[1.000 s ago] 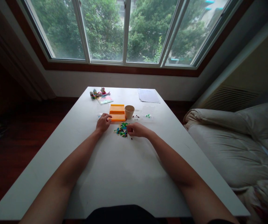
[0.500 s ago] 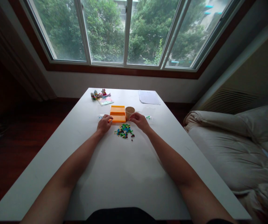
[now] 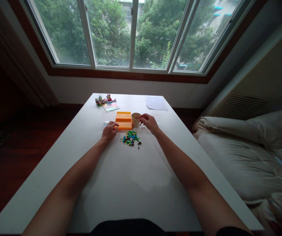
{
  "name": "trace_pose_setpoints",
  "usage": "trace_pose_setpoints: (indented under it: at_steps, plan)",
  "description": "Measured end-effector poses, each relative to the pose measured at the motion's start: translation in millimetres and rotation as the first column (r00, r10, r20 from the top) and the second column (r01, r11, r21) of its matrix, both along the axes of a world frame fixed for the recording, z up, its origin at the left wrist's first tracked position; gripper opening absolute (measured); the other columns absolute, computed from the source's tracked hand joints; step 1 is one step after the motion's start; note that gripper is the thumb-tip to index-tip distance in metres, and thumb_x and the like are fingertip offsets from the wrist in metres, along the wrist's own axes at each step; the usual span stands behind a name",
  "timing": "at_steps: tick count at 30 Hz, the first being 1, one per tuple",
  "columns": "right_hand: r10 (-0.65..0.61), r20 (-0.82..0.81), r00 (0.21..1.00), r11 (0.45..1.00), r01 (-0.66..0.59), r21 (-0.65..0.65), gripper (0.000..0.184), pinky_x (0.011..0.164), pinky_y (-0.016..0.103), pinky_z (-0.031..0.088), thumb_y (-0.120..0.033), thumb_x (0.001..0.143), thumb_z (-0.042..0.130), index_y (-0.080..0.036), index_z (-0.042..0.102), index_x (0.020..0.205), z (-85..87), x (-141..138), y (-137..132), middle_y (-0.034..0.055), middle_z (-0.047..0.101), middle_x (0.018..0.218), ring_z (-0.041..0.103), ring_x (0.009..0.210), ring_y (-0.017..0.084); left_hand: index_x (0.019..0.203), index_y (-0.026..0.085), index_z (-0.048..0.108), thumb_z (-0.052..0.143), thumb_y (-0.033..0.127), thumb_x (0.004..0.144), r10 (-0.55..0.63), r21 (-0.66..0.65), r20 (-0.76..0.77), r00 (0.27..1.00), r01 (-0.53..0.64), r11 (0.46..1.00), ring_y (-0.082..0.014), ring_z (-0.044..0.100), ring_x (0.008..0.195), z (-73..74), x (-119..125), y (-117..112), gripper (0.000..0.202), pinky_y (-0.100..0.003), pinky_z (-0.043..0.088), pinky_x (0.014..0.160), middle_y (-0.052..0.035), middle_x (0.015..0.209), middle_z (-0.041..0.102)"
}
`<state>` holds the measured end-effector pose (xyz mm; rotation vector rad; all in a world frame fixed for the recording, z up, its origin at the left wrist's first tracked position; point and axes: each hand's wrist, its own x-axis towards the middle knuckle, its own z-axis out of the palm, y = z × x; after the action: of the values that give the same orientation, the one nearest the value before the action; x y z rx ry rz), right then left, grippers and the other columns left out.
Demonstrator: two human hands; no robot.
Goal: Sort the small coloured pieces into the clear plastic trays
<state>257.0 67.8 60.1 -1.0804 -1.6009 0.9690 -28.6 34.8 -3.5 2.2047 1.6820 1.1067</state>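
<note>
A hinged orange plastic case (image 3: 123, 120) lies opened out on the white table. My left hand (image 3: 110, 130) rests at its front left corner with curled fingers; whether they grip the case or a tiny piece is too small to tell. Just right of the case stands a brown paper cup (image 3: 135, 121). Beside its right rim is my right hand (image 3: 149, 122), fingertips pinched together, and anything between them cannot be made out. Small dark bits show just below those fingers. In front of the case is a loose pile of small green, blue, yellow and dark building bricks (image 3: 130, 138).
Clear plastic trays (image 3: 108, 116) flank the case, the right one partly behind my hand. Small colourful toy figures (image 3: 105, 99) and a shiny packet (image 3: 110, 107) lie at the back left. White paper sheets (image 3: 156, 102) lie back right. A beige sofa (image 3: 239, 157) adjoins the right side.
My right hand has moved up and right, from in front of the cup to beside its right rim. My left hand stays by the orange case. The brick pile looks the same.
</note>
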Motion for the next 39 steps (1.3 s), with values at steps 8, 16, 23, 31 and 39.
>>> trace_pose_setpoints:
  at_steps: [8,16,23,31,39]
  plan:
    - [0.333,0.618,0.712,0.826,-0.537,0.173,0.009,0.071,0.025,0.042,-0.016,0.084,0.062,-0.018,0.071,0.085,-16.4,-5,-53,0.0023,0.067,0.082,0.056,0.075,0.014,0.103,0.023,0.070,0.054,0.023,0.088,0.000,-0.011,0.005,1.000,0.000,1.000,-0.0117,0.059,0.071,2.5,0,-2,0.021,-0.029,0.052,0.074,-0.0047,0.116,0.061]
    - [0.320,0.719,0.617,0.764,-0.617,0.190,0.018,0.078,0.026,0.041,-0.005,0.084,0.061,-0.020,0.070,0.090,-28.9,-10,-70,0.0046,0.062,0.088,0.055,0.089,0.018,0.102,0.023,0.070,0.055,0.022,0.088,0.007,-0.013,0.004,1.000,-0.007,1.000,-0.0117,0.059,0.070,2.4,0,-2,0.021,-0.029,0.051,0.074,-0.0047,0.114,0.061]
    - [0.303,0.719,0.625,0.754,-0.619,0.221,0.013,0.077,0.026,0.041,-0.008,0.085,0.063,-0.019,0.068,0.088,-34.0,-9,-69,0.0044,0.061,0.087,0.054,0.088,0.018,0.102,0.023,0.070,0.055,0.022,0.087,0.005,-0.015,0.001,1.000,-0.005,1.000,-0.0118,0.059,0.071,1.4,-1,-1,0.021,-0.029,0.051,0.073,-0.0043,0.115,0.061]
    - [0.267,0.724,0.637,0.779,-0.584,0.227,0.011,0.077,0.027,0.041,-0.011,0.085,0.063,-0.020,0.067,0.089,-33.9,-8,-71,0.0049,0.062,0.089,0.055,0.090,0.019,0.101,0.023,0.070,0.055,0.023,0.087,0.007,-0.018,0.008,1.000,-0.007,1.000,-0.0120,0.059,0.071,1.5,0,-1,0.021,-0.029,0.051,0.073,-0.0047,0.115,0.061]
    - [0.228,0.730,0.644,0.791,-0.560,0.247,0.009,0.076,0.027,0.041,-0.012,0.086,0.064,-0.019,0.067,0.089,-33.4,-8,-71,0.0057,0.062,0.089,0.055,0.089,0.019,0.102,0.023,0.070,0.055,0.023,0.088,0.006,-0.015,0.009,1.000,-0.006,1.000,-0.0115,0.059,0.070,1.6,0,-2,0.021,-0.028,0.051,0.073,-0.0045,0.116,0.061]
